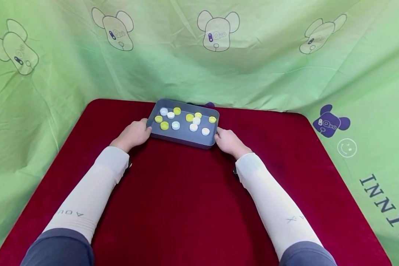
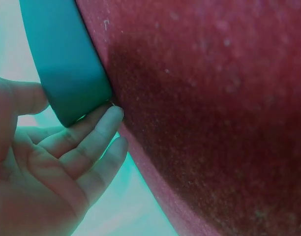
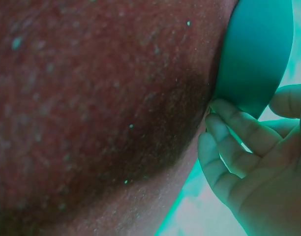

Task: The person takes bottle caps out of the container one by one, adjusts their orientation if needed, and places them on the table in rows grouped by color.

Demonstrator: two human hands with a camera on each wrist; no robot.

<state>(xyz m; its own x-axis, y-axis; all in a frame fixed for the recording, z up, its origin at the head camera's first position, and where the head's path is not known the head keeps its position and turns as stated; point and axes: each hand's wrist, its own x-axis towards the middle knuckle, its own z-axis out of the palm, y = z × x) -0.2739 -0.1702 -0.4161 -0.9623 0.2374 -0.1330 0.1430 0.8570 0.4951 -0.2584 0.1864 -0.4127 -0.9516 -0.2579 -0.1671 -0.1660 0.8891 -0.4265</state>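
Note:
A shallow grey rectangular tray (image 1: 183, 141) is at the far side of the table, slightly turned, its right end nearer to me. Several yellow caps (image 1: 164, 125) and several white caps (image 1: 205, 131) lie scattered inside it, small and round like bottle caps. At the tray's left end my left hand (image 1: 133, 135) grips the wall, thumb on the outside and fingertips at the bottom edge in the left wrist view. My right hand (image 1: 230, 141) holds the opposite end likewise, its fingers (image 3: 234, 147) at the lower edge. Whether the tray's base touches the cloth I cannot tell.
Dark red cloth (image 1: 183, 207) covers the table. A green curtain (image 1: 166, 66) printed with bear-like faces hangs close behind the tray and along both sides. White sleeves (image 1: 269, 192) cover both forearms.

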